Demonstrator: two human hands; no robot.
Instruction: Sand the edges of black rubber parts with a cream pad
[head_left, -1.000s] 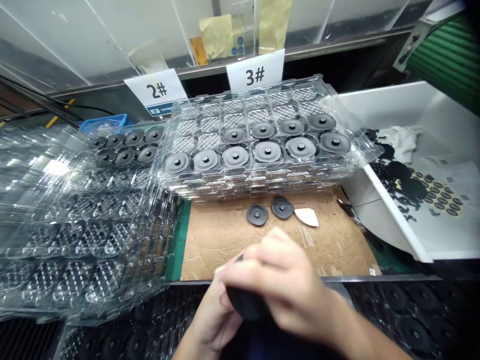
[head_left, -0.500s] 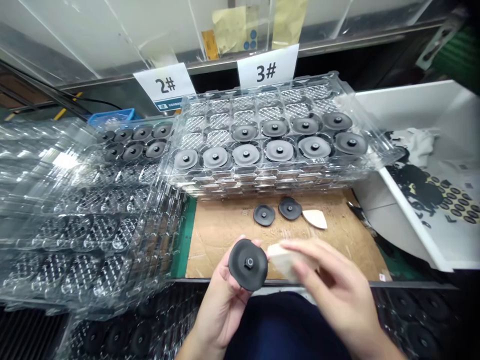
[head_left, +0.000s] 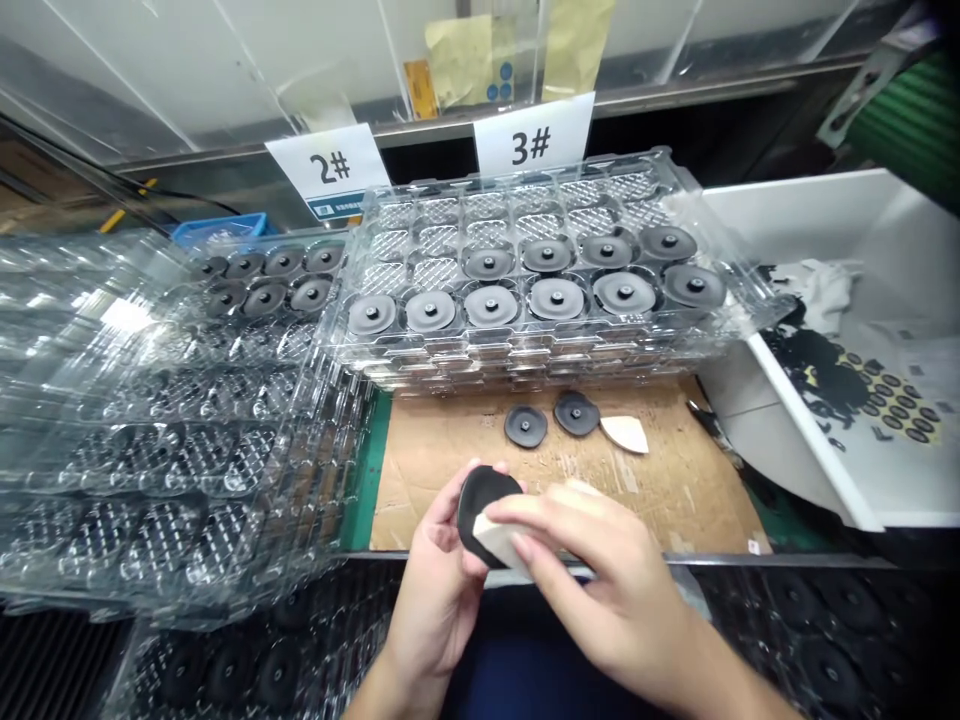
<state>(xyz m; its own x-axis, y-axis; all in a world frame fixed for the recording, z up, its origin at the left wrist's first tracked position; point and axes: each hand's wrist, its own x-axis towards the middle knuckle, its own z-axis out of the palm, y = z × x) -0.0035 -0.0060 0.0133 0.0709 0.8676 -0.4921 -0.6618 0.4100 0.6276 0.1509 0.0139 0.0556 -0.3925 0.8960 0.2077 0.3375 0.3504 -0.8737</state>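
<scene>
Disc (head_left: 480, 500), black rubber, round, pinched in the left hand (head_left: 439, 590) low at the front edge of the cardboard mat (head_left: 450, 460). Right hand (head_left: 592, 580) presses a pale wedge (head_left: 496, 538) against the disc's lower rim. Both hands closed on their pieces.

Judgement: wiping goes best with the left fingers kept to the rim, the disc turned bit by bit, the wedge held flat and light so the rubber does not fold.

Disc tilted, face turned up and right toward the wedge; being round, it has no long axis.

Two loose discs (head_left: 551, 420) and a spare wedge (head_left: 625, 433) lie further back on the mat; part-filled clear tray (head_left: 525, 290) behind.
</scene>
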